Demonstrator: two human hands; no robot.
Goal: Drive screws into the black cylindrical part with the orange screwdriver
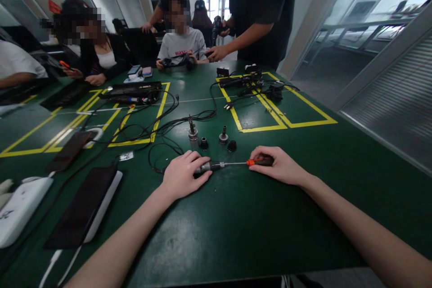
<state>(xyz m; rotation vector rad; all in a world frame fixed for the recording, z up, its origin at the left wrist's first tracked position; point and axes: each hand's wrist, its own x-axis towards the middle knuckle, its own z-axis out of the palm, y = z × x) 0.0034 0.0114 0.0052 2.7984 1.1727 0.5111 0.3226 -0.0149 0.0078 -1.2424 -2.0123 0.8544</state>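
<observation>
My left hand (pixel 185 174) is wrapped round a dark, corded cylindrical tool (pixel 205 167) lying on the green table (pixel 256 225). Between the fingers of my right hand (pixel 278 165) is the handle of an orange and black screwdriver (pixel 250 162). Its thin metal shaft points left and meets the front end of the corded tool; whether the tip sits inside cannot be made out. Just beyond my hands stand two upright metal parts with discs, one taller (pixel 192 132) and one shorter (pixel 223 136). Beside them are two small black caps (pixel 204 143), (pixel 231 146).
Black cables (pixel 168 119) run across the table's left half. Nearby on the left lie a dark phone (pixel 83 207) on a white block and a white power strip (pixel 23 209). Dark devices (pixel 249 83) rest at the far right within yellow tape. Several people are around the far side.
</observation>
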